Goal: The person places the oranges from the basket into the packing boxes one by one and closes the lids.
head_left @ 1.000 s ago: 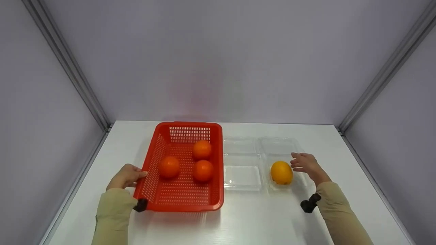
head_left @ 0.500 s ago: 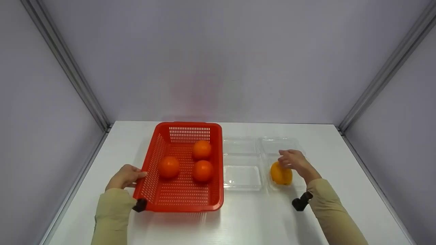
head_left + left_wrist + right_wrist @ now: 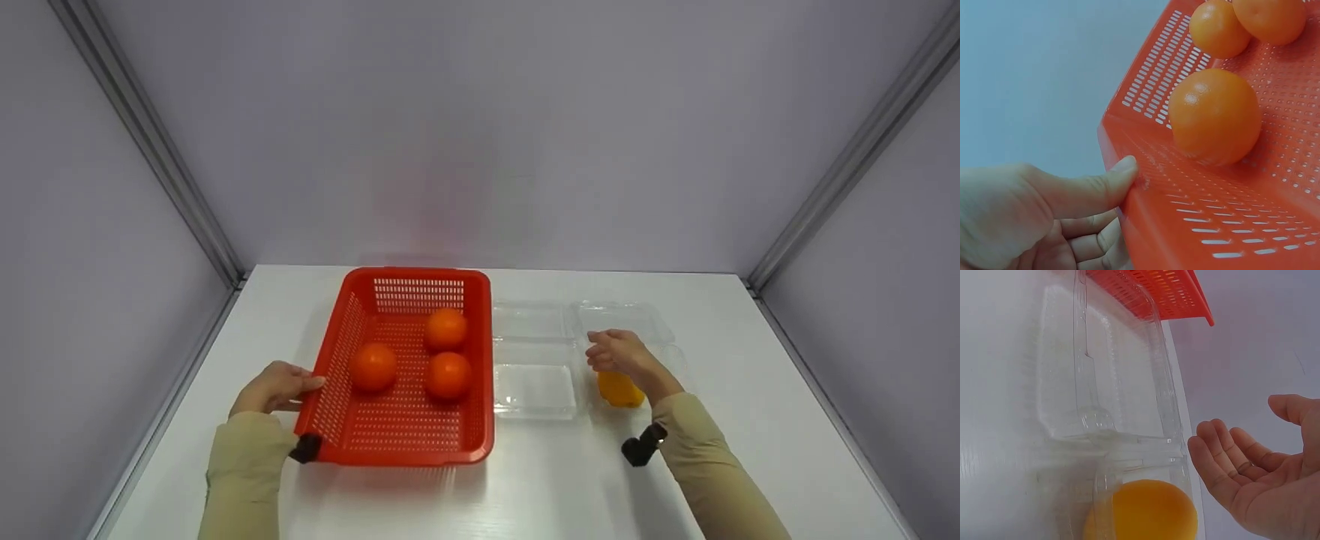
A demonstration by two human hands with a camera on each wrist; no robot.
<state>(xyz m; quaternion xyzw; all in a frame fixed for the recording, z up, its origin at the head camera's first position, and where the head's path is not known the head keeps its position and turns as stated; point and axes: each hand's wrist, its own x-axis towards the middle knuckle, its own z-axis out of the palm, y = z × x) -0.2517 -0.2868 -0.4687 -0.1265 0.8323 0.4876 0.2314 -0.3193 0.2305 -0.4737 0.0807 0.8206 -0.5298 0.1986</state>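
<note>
At the left, my left hand [image 3: 271, 388] pinches the side rim of a red plastic basket [image 3: 397, 454], thumb on the inside and fingers outside, as the left wrist view shows. Three oranges lie in the basket: one nearer the hand [image 3: 1216, 117], the others by its right wall, such as this orange [image 3: 448, 376]. A clear plastic clamshell box [image 3: 534, 390] sits spread on the table to the right. Another orange [image 3: 620, 390] rests in its right half. My right hand [image 3: 626, 356] hovers above that orange with loosely bent fingers, holding nothing and partly covering it in the head view.
Everything stands on a white table [image 3: 547, 487]. Grey-white panels enclose it at the back [image 3: 480, 135] and both sides. The basket's right wall stands against the box's left edge or just over it. Black camera mounts [image 3: 643, 445] sit at the wrists.
My right hand has moved left, from beside the orange in the box to over it. The left hand, the basket and the oranges have stayed in place.
</note>
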